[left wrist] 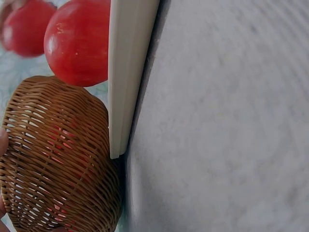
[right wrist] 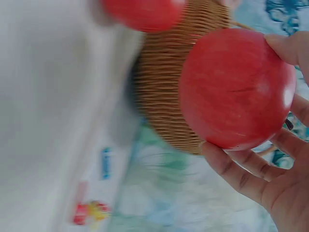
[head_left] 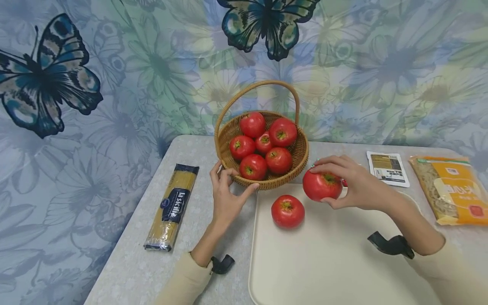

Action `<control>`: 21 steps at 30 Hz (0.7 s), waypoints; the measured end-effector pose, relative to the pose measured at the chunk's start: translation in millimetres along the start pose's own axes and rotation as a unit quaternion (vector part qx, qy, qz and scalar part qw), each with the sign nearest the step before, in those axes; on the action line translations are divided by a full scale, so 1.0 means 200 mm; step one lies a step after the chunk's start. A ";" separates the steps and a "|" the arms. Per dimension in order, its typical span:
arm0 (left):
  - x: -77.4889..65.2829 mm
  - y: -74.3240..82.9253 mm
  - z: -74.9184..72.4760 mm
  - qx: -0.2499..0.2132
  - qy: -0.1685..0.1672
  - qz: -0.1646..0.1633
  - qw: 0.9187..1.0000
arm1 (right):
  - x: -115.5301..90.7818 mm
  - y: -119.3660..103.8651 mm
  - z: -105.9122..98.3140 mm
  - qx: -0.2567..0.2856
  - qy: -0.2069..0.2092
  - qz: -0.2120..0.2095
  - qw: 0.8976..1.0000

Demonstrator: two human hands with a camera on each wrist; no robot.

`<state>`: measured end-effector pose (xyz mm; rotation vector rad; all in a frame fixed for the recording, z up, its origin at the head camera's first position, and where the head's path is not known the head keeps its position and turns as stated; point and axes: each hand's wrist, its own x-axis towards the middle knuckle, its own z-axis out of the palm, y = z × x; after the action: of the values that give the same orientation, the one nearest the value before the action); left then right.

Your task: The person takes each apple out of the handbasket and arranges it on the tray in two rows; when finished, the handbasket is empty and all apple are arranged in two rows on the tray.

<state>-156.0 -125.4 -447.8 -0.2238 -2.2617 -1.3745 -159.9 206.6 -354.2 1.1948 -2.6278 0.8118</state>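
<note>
Step in hand, as I judge it: moving a glossy, round red apple [head_left: 320, 186] between tray and basket; direction can't be told. The apple is in the right hand [head_left: 353, 180], over the far edge of a cream, flat rectangular tray [head_left: 324, 262], just beside a round brown wicker basket [head_left: 284, 183] with a tall arched handle [head_left: 257, 84]. Second red apple [head_left: 287, 212] sits on the tray near the basket; six red apples [head_left: 279, 162] show inside the basket.

Doing it well: smooth skin, likely slippery, so an even hold round the sides. Cross the rim with room to spare, away from the handle. Set the fruit down rather than drop it; a knock could bruise it or roll its neighbours. Steady pressure on the basket should prevent tipping.

Pose: right hand clamped on the apple, fingers over the far side, thumb on the near side; it appears lifted off the tray. Left hand [head_left: 226, 199] curled at the basket's near-left rim, fingers at the left, thumb against the front. Forearms angle inward from both sides.
</note>
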 end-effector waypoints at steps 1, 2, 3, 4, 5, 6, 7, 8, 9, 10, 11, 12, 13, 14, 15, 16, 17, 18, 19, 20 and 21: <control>0.00 0.00 0.00 0.000 -0.001 0.000 1.000 | -0.03 0.01 0.02 0.003 -0.014 0.010 1.000; 0.00 0.00 0.00 0.000 -0.001 -0.001 1.000 | -0.06 0.03 0.04 0.006 -0.028 0.020 0.999; 0.00 0.00 0.00 -0.001 -0.001 -0.001 1.000 | -0.08 0.04 0.07 0.009 -0.042 0.030 0.999; 0.00 0.00 0.00 -0.001 -0.002 -0.001 1.000 | -0.10 0.05 0.09 0.010 -0.054 0.039 0.998; 0.00 0.00 0.00 -0.002 -0.002 -0.002 1.000 | -0.12 0.06 0.12 0.014 -0.066 0.049 0.997; 0.00 0.01 0.00 -0.003 -0.003 -0.003 1.000 | -0.14 0.06 0.14 0.015 -0.074 0.057 0.996; 0.00 0.01 0.00 -0.005 -0.003 -0.004 1.000 | -0.15 0.07 0.16 0.016 -0.080 0.060 0.995; 0.00 0.01 0.00 -0.006 -0.003 -0.004 1.000 | -0.16 0.07 0.18 0.016 -0.085 0.063 0.994; 0.00 0.01 0.00 -0.007 -0.003 -0.005 1.000 | -0.17 0.08 0.20 0.016 -0.090 0.063 0.994; 0.00 0.01 0.00 -0.008 -0.003 -0.006 1.000 | -0.18 0.08 0.21 0.015 -0.094 0.062 0.994; 0.00 0.01 0.00 -0.009 -0.003 -0.007 1.000 | -0.19 0.08 0.23 0.014 -0.098 0.064 0.993; 0.00 0.01 0.00 -0.010 -0.003 -0.007 1.000 | -0.20 0.08 0.24 0.014 -0.101 0.065 0.993; 0.00 0.01 0.00 -0.011 -0.003 -0.008 1.000 | -0.21 0.08 0.24 0.014 -0.104 0.067 0.992; 0.00 0.01 0.00 -0.011 -0.003 -0.008 1.000 | -0.21 0.08 0.25 0.015 -0.108 0.070 0.992; 0.00 0.01 0.00 -0.012 -0.002 -0.008 1.000 | -0.22 0.07 0.25 0.012 -0.109 0.072 0.991; 0.00 0.01 0.00 -0.012 -0.002 -0.008 1.000 | -0.23 0.07 0.25 0.011 -0.108 0.077 0.991; 0.00 0.01 0.00 -0.014 -0.002 -0.007 1.000 | -0.23 0.07 0.26 0.012 -0.107 0.082 0.991; 0.00 0.00 0.00 -0.015 -0.002 -0.006 1.000 | -0.24 0.07 0.26 0.013 -0.106 0.086 0.991; 0.00 0.00 0.00 -0.015 -0.001 -0.006 1.000 | -0.25 0.07 0.26 0.013 -0.107 0.090 0.990; 0.00 0.00 0.00 -0.015 -0.001 -0.005 1.000 | -0.25 0.06 0.26 0.013 -0.107 0.094 0.990; 0.00 0.00 0.00 -0.015 -0.001 -0.004 1.000 | -0.26 0.06 0.26 0.015 -0.108 0.098 0.989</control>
<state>-155.9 -125.4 -447.4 -0.2253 -2.2470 -1.4137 -129.1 220.2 -420.4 1.1001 -2.9565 0.7952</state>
